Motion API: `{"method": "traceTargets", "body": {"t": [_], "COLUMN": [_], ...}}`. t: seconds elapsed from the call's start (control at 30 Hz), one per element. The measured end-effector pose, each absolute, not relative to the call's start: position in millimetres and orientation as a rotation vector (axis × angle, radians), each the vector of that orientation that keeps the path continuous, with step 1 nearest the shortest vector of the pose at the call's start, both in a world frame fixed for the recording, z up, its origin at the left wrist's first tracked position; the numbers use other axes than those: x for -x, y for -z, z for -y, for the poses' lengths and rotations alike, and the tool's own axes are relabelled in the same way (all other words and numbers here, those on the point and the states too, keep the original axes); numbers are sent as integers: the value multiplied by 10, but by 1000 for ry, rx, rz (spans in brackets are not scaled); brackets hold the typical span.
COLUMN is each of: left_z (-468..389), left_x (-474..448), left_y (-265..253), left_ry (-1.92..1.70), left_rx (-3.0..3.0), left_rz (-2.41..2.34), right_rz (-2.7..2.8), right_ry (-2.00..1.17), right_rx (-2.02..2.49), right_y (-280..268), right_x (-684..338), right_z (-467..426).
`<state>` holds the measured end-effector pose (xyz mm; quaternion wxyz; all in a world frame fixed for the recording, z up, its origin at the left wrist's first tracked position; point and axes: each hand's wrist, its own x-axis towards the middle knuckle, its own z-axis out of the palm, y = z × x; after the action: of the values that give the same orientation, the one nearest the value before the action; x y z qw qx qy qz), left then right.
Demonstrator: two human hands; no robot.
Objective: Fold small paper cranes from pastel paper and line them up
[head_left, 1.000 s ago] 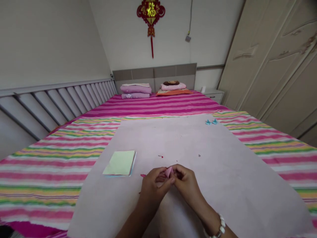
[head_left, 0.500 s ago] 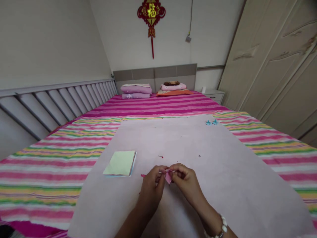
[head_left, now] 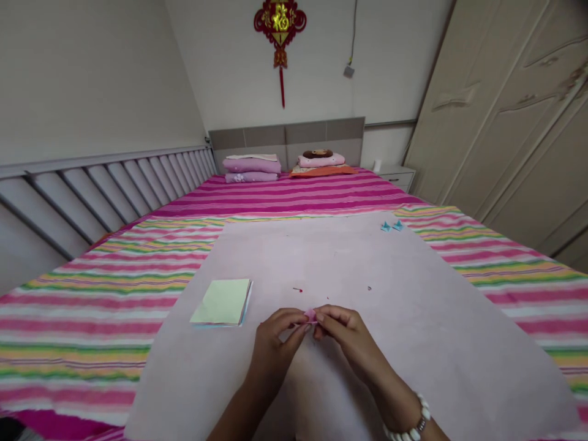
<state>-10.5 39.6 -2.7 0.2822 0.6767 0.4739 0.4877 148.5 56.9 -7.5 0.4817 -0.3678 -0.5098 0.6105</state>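
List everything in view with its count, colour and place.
Folded paper: 1, pink, held, lower centre
Striped bedding: count unclear, multicoloured, beneath
Flat sheet: 1, pale, on striped bedding
Square paper stack: 1, pale green top, flat sheet's left
Small folded pieces: 2, blue, far right
Tiny scraps: several, red and dark, on flat sheet
Headboard: 1, taupe, far end
Folded bedding piles: 2, purple and pink-orange, before headboard
Slatted rail: 1, pale grey, left
Knot ornament: 1, red and gold, upper centre
Wired box: 1, grey, upper centre
Nightstand: 1, white, right of headboard
Cylinder: 1, white, on nightstand
Wardrobe: 1, cream, right
Beaded bracelet: 1, mostly white, right wrist
Left hand: 1, bare, holding folded paper
Right hand: 1, bare, holding folded paper
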Motion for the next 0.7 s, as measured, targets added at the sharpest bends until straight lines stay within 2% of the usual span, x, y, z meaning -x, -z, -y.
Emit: {"method": "traceTargets", "body": {"t": [0.17,0.33,0.47,0.7], "left_z": [-396,-415,-442,-429], "left_x": [83,90,118,89], "left_y": [41,33,21,-9], "left_ry": [-1307,-1254,-1163,-1230], "left_rx": [-1534,-1312,-1303,-1279], "left_rz": [-1365,-1204,-1122,-1093], "right_rz": [1249,1250,1281,1216], "right_ry": [-1534,-1505,-1525,-1575], "right_rx": [878,889,879,882], "right_y": [77,63,35,134], "right_x": [-1475,-1472,-1463,-1406], "right_z": [-558,-558,-547,-527]}}
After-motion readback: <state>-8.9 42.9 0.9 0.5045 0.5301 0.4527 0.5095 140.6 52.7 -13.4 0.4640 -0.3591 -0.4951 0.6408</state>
